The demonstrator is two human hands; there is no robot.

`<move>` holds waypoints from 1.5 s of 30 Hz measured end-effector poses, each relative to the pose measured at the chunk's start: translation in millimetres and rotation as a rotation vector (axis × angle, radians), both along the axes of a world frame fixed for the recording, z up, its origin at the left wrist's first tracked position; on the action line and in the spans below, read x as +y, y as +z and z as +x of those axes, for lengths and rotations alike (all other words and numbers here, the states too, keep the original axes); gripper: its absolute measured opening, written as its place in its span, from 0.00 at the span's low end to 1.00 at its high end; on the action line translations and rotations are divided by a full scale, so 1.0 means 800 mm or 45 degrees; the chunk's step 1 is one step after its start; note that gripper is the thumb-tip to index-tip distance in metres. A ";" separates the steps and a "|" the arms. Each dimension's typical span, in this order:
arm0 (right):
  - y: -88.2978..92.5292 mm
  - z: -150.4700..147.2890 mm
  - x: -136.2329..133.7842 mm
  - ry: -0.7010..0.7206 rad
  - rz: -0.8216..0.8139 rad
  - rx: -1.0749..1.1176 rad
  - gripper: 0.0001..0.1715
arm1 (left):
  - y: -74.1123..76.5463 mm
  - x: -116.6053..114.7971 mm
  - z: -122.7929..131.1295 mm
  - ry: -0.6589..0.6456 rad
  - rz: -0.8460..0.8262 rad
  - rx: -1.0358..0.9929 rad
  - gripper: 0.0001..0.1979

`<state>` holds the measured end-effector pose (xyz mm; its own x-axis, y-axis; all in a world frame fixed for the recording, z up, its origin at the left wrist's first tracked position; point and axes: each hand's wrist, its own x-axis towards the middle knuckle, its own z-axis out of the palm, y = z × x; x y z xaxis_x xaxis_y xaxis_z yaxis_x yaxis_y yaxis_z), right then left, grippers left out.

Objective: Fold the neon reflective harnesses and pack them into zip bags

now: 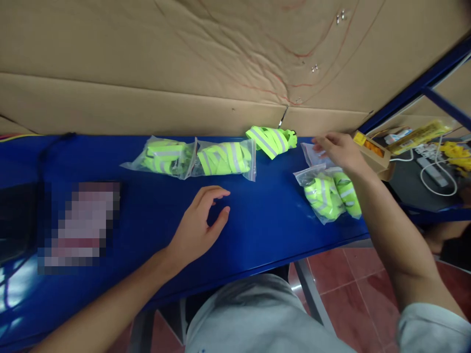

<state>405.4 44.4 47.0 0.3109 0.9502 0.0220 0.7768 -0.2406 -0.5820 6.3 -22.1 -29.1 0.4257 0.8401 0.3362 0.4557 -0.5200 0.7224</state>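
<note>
My left hand (198, 223) hovers over the blue table, fingers curved and apart from the thumb, holding nothing. Over at the right, my right hand (336, 149) reaches above a flat clear plastic bag (312, 156), its fingers loosely stretched; contact with the bag is unclear. Just below it lie a bagged neon-yellow reflective strap bundle (324, 196) and a second bagged bundle (347, 193), partly behind my forearm. An unbagged reflective strap bundle (272, 140) rests by the back wall. Left of it sit two more bags of straps, one bag (224, 159) beside another bag (165, 157).
A blurred-out rectangular item (83, 220) and a dark object (18, 220) lie on the table (265, 225) at left. Cardboard (147, 108) lines the back. A small open carton (375, 154) stands at right, before a shelf holding a white cable (456, 184) and yellow items.
</note>
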 end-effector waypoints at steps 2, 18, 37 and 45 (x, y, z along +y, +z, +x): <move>-0.005 0.040 0.005 -0.100 -0.062 -0.206 0.19 | 0.001 -0.002 0.002 -0.041 0.021 0.021 0.12; -0.050 -0.074 0.064 0.652 -0.023 -0.643 0.64 | -0.007 0.005 0.001 -0.192 0.029 0.075 0.10; 0.004 -0.140 -0.072 0.396 0.265 0.986 0.27 | 0.000 -0.012 0.004 -0.267 -0.192 -0.447 0.55; -0.048 -0.229 -0.093 0.598 -0.398 1.407 0.28 | 0.002 -0.009 0.008 -0.056 -0.390 -0.721 0.58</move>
<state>221.9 -30.1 8.8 -0.3530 0.8920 -0.2824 -0.0449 -0.3177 -0.9471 12.5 -29.4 -27.7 0.2892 0.9193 0.2670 -0.0568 -0.2619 0.9634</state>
